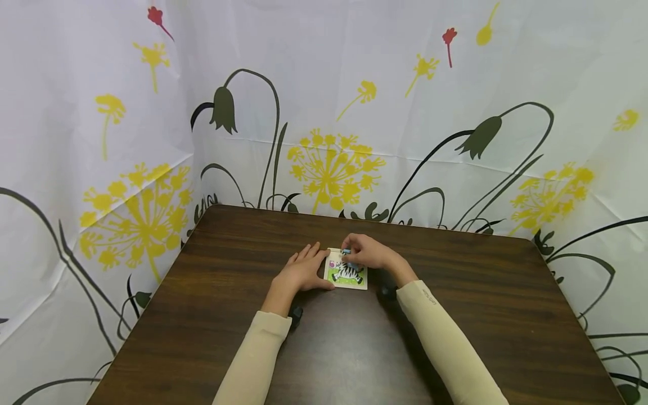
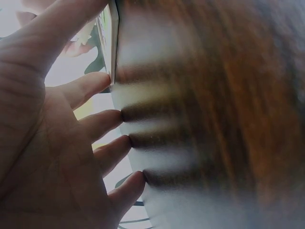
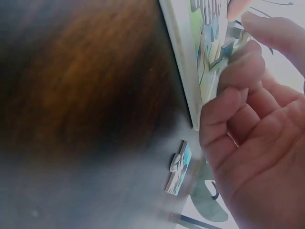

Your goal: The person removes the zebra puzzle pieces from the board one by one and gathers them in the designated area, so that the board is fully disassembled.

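Observation:
A small square puzzle board (image 1: 348, 278) with a zebra picture on green grass lies on the table between both hands. My left hand (image 1: 300, 273) rests at the board's left side, fingers spread and straight, with thumb and index finger touching its edge. In the left wrist view, the fingertips (image 2: 125, 114) rest on the tabletop. My right hand (image 1: 368, 251) is over the board's upper right part. Between its thumb and index finger it pinches a blue puzzle piece (image 1: 348, 252), partly hidden by the fingers. The right wrist view shows the other fingers (image 3: 221, 114) curled.
A loose puzzle piece (image 3: 178, 169), blue with black-and-white markings, lies on the table beyond the board in the right wrist view. The dark wooden table (image 1: 202, 315) ends at the back and sides against a white flowered curtain (image 1: 324, 67).

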Demonstrator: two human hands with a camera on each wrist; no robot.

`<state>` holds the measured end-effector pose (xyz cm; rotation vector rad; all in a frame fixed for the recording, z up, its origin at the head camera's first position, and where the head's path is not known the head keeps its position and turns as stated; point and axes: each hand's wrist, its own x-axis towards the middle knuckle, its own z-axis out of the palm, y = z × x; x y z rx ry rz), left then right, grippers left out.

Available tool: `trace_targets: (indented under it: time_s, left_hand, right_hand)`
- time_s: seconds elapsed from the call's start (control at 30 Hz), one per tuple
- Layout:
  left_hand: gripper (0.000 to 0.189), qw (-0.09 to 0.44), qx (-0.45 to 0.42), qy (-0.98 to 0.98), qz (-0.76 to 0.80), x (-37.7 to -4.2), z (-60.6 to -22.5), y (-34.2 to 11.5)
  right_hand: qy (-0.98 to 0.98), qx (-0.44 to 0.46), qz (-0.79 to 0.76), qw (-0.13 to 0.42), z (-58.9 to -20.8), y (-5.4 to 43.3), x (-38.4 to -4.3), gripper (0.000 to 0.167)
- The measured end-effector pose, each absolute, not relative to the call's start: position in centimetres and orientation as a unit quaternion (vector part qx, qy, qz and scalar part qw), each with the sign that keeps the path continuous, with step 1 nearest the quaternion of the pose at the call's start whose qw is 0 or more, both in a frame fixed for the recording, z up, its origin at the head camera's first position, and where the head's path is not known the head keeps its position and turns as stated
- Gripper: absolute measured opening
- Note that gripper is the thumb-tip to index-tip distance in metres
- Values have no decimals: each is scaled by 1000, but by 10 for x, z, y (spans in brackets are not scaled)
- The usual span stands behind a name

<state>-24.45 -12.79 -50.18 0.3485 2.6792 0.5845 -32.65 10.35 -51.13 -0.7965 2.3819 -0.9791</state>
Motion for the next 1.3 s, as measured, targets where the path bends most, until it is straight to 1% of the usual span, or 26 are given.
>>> trace_targets:
  time_s: [0.2, 0.33, 0.5, 0.63, 0.9, 1.07, 1.3]
  left_hand:
    - [101, 190, 120, 952, 209, -247, -506, -128]
    - [100, 193, 118, 951, 211, -247, -506, -127]
    - [98, 189, 124, 950, 215, -243, -502, -128]
    - [98, 188, 123, 950, 218, -243, -499, -130]
    - [99, 186, 128, 949, 219, -243, -501, -130]
    - [101, 190, 128, 947, 226, -244, -505, -131]
    - [104, 190, 128, 946, 228, -251, -515, -132]
  right_hand:
    - [866, -291, -371, 169, -516, 111, -322, 31]
    - [867, -284, -386, 132, -517, 120, -317, 33]
    - [873, -261, -405, 81, -514, 135, -314, 38]
    - [878, -234, -414, 52, -510, 149, -313, 40]
    - [889, -187, -415, 47, -510, 180, -311, 38]
    - [912, -180, -362, 67, -514, 195, -310, 35]
    - [940, -173, -280, 90, -516, 202, -311, 41]
